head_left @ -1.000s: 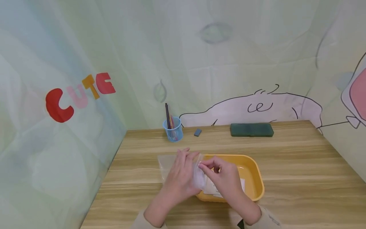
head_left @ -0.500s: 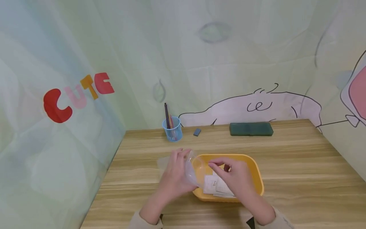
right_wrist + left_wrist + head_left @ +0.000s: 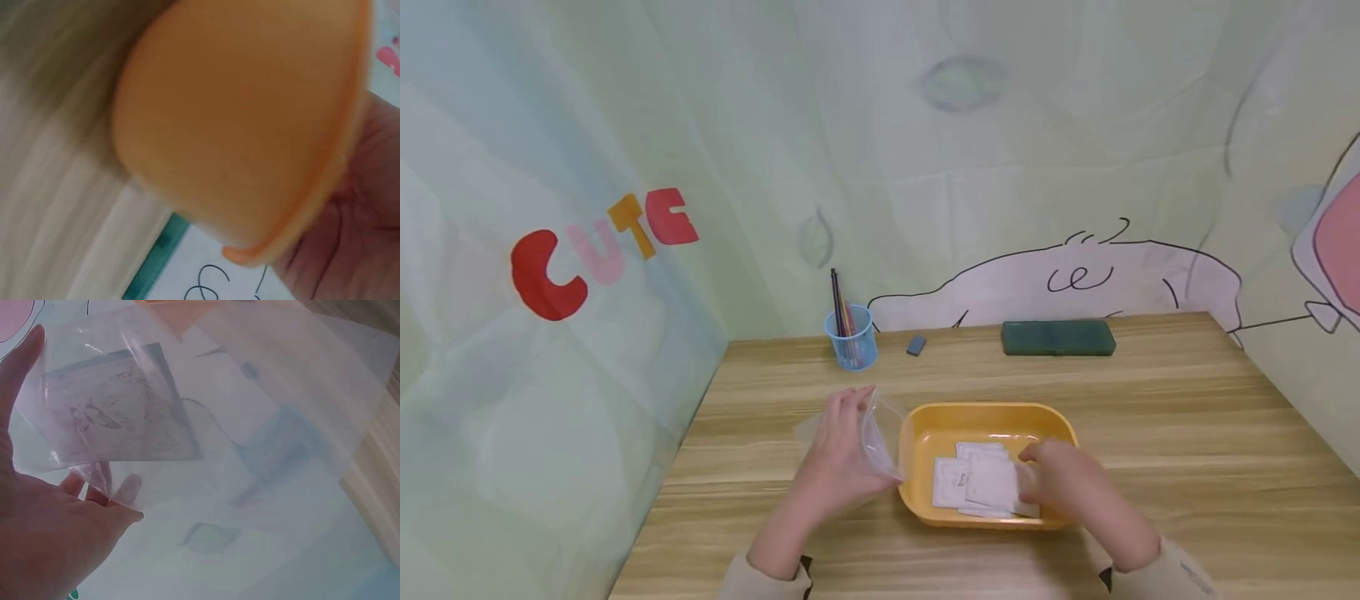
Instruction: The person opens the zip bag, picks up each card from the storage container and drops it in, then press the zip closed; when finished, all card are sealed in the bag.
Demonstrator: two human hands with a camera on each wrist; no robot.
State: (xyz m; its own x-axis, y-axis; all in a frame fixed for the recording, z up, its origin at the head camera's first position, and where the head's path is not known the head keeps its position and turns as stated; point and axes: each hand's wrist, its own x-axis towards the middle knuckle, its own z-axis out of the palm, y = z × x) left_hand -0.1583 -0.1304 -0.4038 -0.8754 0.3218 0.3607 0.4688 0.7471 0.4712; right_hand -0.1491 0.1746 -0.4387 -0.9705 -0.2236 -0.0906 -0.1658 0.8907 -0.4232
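My left hand (image 3: 835,458) grips a clear plastic zip bag (image 3: 886,440) left of the yellow tray (image 3: 992,407), the bag's mouth spread towards the tray. Through the film, in the left wrist view, a pale card (image 3: 125,412) with a faint drawing shows within the bag. Several white printed cards (image 3: 991,479) lie overlapping in the tray. Blurred, my right hand (image 3: 1067,475) reaches over the tray's right side, thumb and forefinger apart at the edge of the cards. In the right wrist view the tray wall (image 3: 237,112) hides its fingers.
At the back of the wooden table (image 3: 1165,417) stand a blue mesh cup (image 3: 853,346) with pencils, a small blue-grey eraser (image 3: 916,345) and a dark green pencil case (image 3: 1058,337). A printed curtain (image 3: 865,125) hangs behind and at the sides.
My right hand has let go of the bag's lip and moved right and down into the tray. The bag's mouth has spread wide, and my left hand has shifted a little left with it.
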